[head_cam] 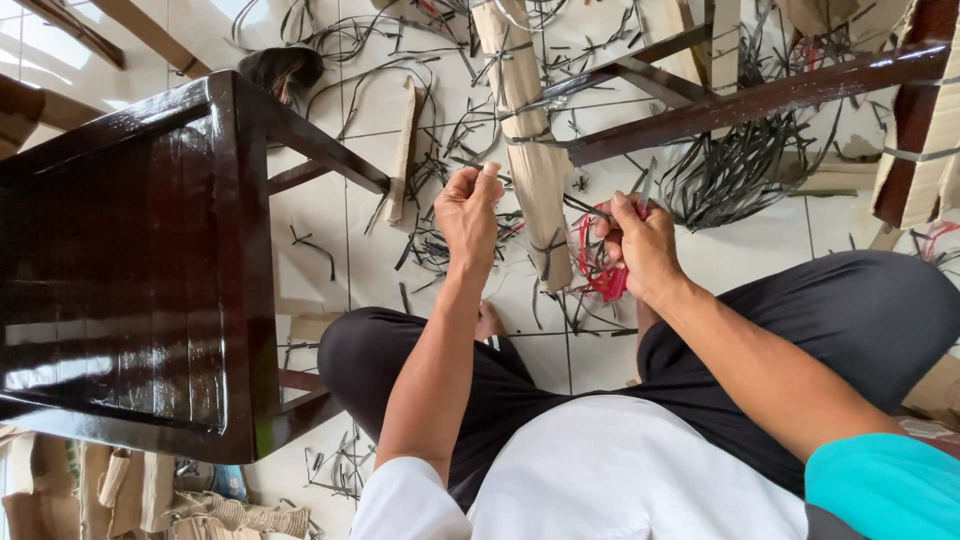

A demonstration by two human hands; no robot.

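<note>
The person sits on the tiled floor (360, 215) with legs in black trousers (860, 310) spread to both sides. The left hand (468, 210) is raised in front of the body, and its grip is clenched: thumb and fingertips pinch the end of a thin dark strap (520, 185). This strap runs from the left grip across toward the right hand, passing over a long cardboard-wrapped piece (530, 150) that lies on the floor just beyond both hands. The right hand (640, 245) is also closed; its grip holds a small metal tool (648, 185), probably scissors or a blade, whose tip points up and away from the fingers. I cannot tell exactly which tool it is. Just under the right grip, touching the palm side, hangs a bundle of red plastic strap (600, 265), loose and curled.

To the left of the left grip stands a dark varnished wooden chair (130, 260), its glossy seat near the left knee. Beyond the right grip there are dark wooden rails (760, 100) of another piece of furniture, and under them a heap of cut black straps (730, 175) is scattered on the floor. A narrow cardboard strip (403, 150) lies between the chair and the left grip.
</note>
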